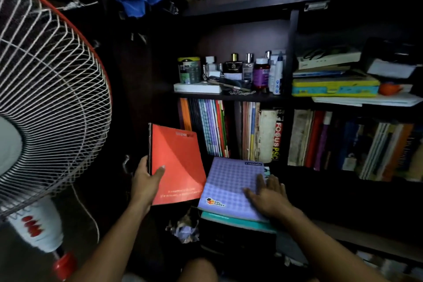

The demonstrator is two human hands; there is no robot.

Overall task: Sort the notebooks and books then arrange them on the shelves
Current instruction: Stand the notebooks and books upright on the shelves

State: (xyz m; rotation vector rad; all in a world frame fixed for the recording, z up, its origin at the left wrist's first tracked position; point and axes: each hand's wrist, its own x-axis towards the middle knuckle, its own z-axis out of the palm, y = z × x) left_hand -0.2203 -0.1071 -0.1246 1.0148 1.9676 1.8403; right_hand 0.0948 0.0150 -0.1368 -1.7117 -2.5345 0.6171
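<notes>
Left hand: the left hand (147, 175) grips a red notebook (176, 162) at its lower spine edge, thumb across the cover and fingers behind.
Red notebook: held upright and apart from the pile, cover towards the camera, long axis roughly vertical, spine on its left side. It hangs in front of the lower left end of the shelf.
Right hand: the right hand (269, 196) lies flat, fingers straight and spread, pressing on a purple notebook (231, 185). It clasps nothing.
Purple notebook: top of a small pile, lying flat, with a teal book (231, 218) under it. The pile sits low, in front of the shelf and just right of the red notebook.
Shelf row: standing notebooks (210, 126) fill the left bay of the shelf (229, 96); thicker books (343, 142) stand further right.
Key relation: the notebook row lies up and slightly right of the red notebook, near it, and the spines there stand vertical like the notebook's own long axis. The left hand is the nearer one, so it seems best placed to slide the notebook in spine-out with little turning.
Step, as judged: sorting is under way; the pile is not yet shelved.
Risk: the row looks tightly packed, so a gap may need opening.
Nearby: a fan (45, 89) stands close at the left.
</notes>
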